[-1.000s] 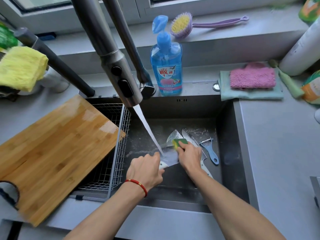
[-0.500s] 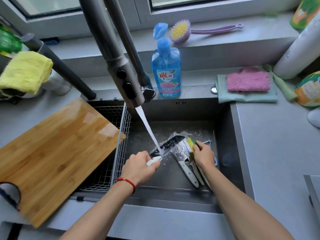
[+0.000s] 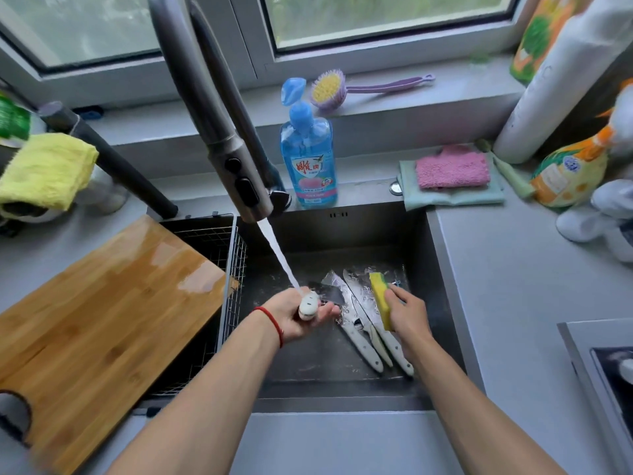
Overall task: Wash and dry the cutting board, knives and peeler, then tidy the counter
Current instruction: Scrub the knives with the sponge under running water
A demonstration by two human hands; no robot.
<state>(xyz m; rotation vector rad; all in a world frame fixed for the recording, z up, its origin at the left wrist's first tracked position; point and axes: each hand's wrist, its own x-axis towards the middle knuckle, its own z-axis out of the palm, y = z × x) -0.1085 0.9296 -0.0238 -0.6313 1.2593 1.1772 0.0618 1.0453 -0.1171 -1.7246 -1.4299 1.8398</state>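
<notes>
Meanwhile left hand (image 3: 301, 315) grips a knife (image 3: 310, 303) under the faucet (image 3: 236, 173), right hand (image 3: 407, 311) holds the sponge (image 3: 381, 298) above three knives (image 3: 368, 334).

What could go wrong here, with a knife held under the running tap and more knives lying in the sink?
The left hand grips a wet white knife handle under the water stream; it might slip. The right hand, holding the sponge, hovers just above the blades of the knives on the sink floor, so reaching down carelessly could cut the fingers.
</notes>
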